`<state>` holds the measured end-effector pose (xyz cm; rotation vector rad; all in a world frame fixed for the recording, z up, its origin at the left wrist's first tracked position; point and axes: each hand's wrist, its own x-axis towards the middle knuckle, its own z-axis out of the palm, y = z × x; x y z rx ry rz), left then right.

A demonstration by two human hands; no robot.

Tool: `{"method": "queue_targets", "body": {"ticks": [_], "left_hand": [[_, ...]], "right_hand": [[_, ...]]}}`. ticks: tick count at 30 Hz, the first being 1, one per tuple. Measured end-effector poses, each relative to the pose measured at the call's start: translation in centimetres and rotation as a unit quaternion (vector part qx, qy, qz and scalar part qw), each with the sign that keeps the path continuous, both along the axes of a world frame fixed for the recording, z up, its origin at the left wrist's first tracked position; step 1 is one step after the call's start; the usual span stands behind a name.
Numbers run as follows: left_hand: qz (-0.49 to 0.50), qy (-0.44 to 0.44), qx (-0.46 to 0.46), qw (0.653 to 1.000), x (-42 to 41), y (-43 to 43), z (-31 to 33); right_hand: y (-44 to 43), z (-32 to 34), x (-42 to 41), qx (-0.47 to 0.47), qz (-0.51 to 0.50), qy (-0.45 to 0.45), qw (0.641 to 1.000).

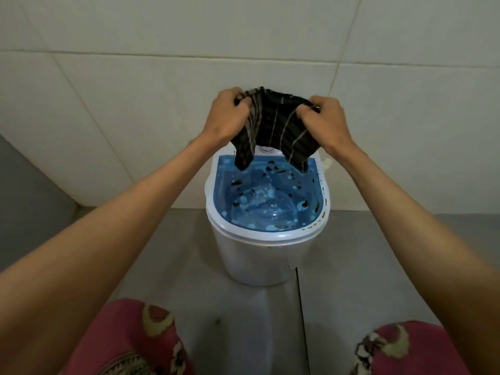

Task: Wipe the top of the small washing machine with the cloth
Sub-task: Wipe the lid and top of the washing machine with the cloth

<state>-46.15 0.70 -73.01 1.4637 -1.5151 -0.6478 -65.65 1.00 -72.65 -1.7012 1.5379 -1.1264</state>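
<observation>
A small white washing machine [254, 255] stands on the floor against the tiled wall. Its top is a translucent blue lid [267, 201] speckled with dark and pale spots. Above the back of the lid hangs a dark cloth [273, 128] with thin pale stripes, stretched between both hands. My left hand [226, 117] grips its left edge and my right hand [323, 123] grips its right edge. The cloth's lower corners dangle just over the lid's rear part and hide most of the machine's control knob.
White wall tiles [135, 77] rise right behind the machine. A grey floor [189, 266] surrounds it. A thin dark cord [300, 307] runs down the floor on the machine's right. My knees in red patterned fabric [130, 342] fill the bottom corners.
</observation>
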Motion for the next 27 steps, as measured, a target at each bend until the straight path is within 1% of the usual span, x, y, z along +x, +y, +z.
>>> {"method": "queue_targets", "body": {"ticks": [3, 6, 9, 11, 13, 15, 19, 21, 24, 27], "left_hand": [[0.000, 0.027, -0.008, 1.000, -1.3, 2.7, 0.0], [0.001, 0.057, 0.011, 0.998, -2.8, 5.8, 0.5], [-0.023, 0.065, 0.041, 0.997, -4.0, 8.7, 1.8], [-0.038, 0.086, 0.057, 0.994, -4.7, 10.5, 2.8], [-0.071, 0.129, 0.101, 0.984, -5.4, 12.4, 4.2], [-0.110, 0.151, 0.141, 0.972, -5.5, 13.8, 5.2], [-0.132, 0.088, 0.175, 0.972, -6.2, 15.2, 6.0], [-0.149, 0.056, 0.180, 0.971, -6.8, 15.6, 6.1], [-0.171, -0.006, 0.185, 0.968, -7.0, 15.9, 6.1], [-0.155, -0.031, 0.150, 0.976, -6.1, 15.9, 5.7]], "right_hand": [[2.6, -0.1, 0.7, -0.005, 0.013, -0.038, 0.999], [5.9, 0.4, 1.0, 0.031, 0.023, -0.067, 0.997], [8.3, 1.8, 0.9, 0.088, 0.054, -0.086, 0.991], [9.5, 2.7, 0.4, 0.128, 0.066, -0.149, 0.978], [10.5, 3.6, -0.4, 0.150, 0.101, -0.214, 0.960], [11.4, 3.9, -1.2, 0.153, 0.126, -0.242, 0.950], [12.4, 3.7, -2.0, 0.192, 0.129, -0.251, 0.940], [12.6, 3.6, -2.2, 0.201, 0.104, -0.226, 0.947], [12.6, 3.2, -2.8, 0.209, 0.039, -0.190, 0.958], [12.8, 2.8, -3.2, 0.200, 0.008, -0.153, 0.968]]}}
